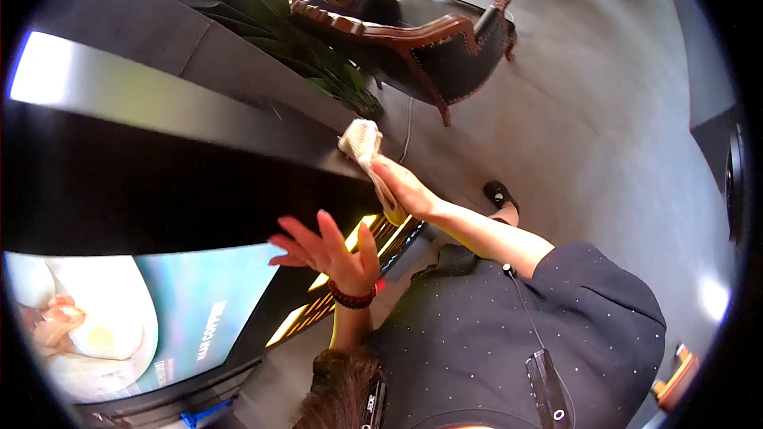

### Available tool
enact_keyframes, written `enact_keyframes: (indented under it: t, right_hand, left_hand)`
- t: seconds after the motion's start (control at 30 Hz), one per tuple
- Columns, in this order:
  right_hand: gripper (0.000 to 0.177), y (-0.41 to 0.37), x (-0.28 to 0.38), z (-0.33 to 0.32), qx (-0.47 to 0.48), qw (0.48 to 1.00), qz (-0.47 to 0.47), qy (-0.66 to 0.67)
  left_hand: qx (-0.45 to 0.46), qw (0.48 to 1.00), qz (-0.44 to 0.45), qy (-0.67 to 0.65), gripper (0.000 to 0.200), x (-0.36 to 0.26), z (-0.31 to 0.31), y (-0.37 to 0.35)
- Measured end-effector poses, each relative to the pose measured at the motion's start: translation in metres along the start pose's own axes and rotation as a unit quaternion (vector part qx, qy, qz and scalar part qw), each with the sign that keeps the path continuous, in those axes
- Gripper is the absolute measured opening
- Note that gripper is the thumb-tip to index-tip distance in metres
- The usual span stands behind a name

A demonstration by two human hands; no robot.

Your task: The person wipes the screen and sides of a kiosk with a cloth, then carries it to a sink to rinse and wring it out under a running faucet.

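Dark hair (342,389) hangs at the bottom edge, closest to the lens, with a dark dotted top (572,326) spreading out to its right.

Far left, a lit screen (119,326) glows on the face of a tall black cabinet (159,183). The cabinet's glossy upper edge runs across the frame towards the middle.

The left hand (330,253) is spread wide open in front of the cabinet's lower face, beside the screen's right border. Its fingers are fanned apart and it holds nothing. Whether the palm actually presses on the surface cannot be told. A dark bead bracelet (352,298) circles that wrist.

Up and to the right, a pale cloth (360,141) lies bunched on the end corner of the cabinet's top edge. The right hand (405,188) is closed around the lower part of the cloth, holding it against that corner. Its bare forearm stretches back to the short sleeve of the top.

Behind the cloth are green leaves (342,79). Beyond them stands a carved wooden armchair (429,40) with dark upholstery. One black shoe (499,191) rests on the grey floor (620,127), just right of the right forearm.
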State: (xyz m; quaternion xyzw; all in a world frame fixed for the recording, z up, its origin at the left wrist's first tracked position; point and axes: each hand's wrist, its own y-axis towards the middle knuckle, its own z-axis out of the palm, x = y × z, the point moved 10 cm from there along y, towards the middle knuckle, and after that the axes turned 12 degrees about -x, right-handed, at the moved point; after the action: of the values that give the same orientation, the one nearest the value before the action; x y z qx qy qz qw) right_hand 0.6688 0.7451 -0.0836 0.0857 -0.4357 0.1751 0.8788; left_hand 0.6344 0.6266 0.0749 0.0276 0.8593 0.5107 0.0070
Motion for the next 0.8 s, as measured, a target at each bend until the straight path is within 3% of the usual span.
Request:
enact_keyframes:
  t: [0.07, 0.13, 0.2, 0.23, 0.27, 0.33, 0.37, 0.4, 0.47, 0.5, 0.57, 0.67, 0.73, 0.8]
  right_hand:
    - [0.047, 0.011, -0.048, -0.026, -0.006, 0.994, 0.066, -0.091]
    - [0.045, 0.024, -0.067, -0.032, 0.049, 0.975, 0.063, -0.206]
    - [0.043, 0.020, -0.049, -0.023, 0.110, 0.956, 0.040, -0.268]
    - [0.040, 0.017, -0.022, -0.019, 0.088, 0.929, 0.028, -0.359]
    - [0.039, 0.017, -0.015, -0.012, 0.099, 0.927, 0.037, -0.361]
    - [0.038, 0.018, 0.013, 0.002, 0.123, 0.928, -0.052, -0.348]
    - [0.031, 0.022, 0.002, 0.002, 0.106, 0.943, -0.065, -0.308]
    - [0.022, 0.018, 0.028, 0.017, 0.152, 0.937, -0.108, -0.294]
    - [0.019, 0.022, 0.048, 0.040, 0.160, 0.948, -0.082, -0.264]
    - [0.020, 0.019, 0.055, 0.051, 0.207, 0.934, -0.097, -0.273]
    - [0.030, 0.019, 0.060, 0.073, 0.257, 0.942, -0.038, -0.211]
    - [0.054, 0.022, 0.097, 0.114, 0.317, 0.920, -0.150, -0.176]
    - [0.056, 0.022, 0.139, 0.143, 0.326, 0.903, -0.218, -0.177]
    - [0.044, 0.018, 0.186, 0.171, 0.332, 0.869, -0.316, -0.185]
  left_hand:
    - [-0.017, 0.999, -0.029, 0.041, 0.065, 0.003, 0.005, 0.001]
    - [-0.040, 0.991, -0.052, 0.117, 0.068, 0.005, 0.010, 0.003]
    - [-0.050, 0.982, -0.077, 0.167, 0.072, 0.006, 0.016, 0.003]
    - [-0.062, 0.980, -0.093, 0.167, 0.073, 0.004, 0.019, 0.003]
    - [-0.076, 0.978, -0.103, 0.164, 0.074, 0.002, 0.018, 0.005]
    - [-0.086, 0.971, -0.136, 0.175, 0.074, -0.002, 0.020, 0.008]
    - [-0.094, 0.970, -0.150, 0.169, 0.074, -0.005, 0.021, 0.010]
    - [-0.103, 0.968, -0.163, 0.163, 0.074, -0.007, 0.021, 0.012]
    - [-0.104, 0.965, -0.180, 0.162, 0.074, -0.008, 0.020, 0.011]
    - [-0.106, 0.962, -0.198, 0.152, 0.074, -0.008, 0.021, 0.010]
    - [-0.116, 0.959, -0.222, 0.131, 0.074, -0.012, 0.019, 0.011]
    - [-0.099, 0.966, -0.178, 0.161, 0.068, -0.020, 0.016, 0.021]
    - [-0.111, 0.964, -0.156, 0.184, 0.063, -0.021, 0.008, 0.027]
    - [-0.114, 0.964, -0.152, 0.188, 0.065, -0.022, 0.000, 0.035]
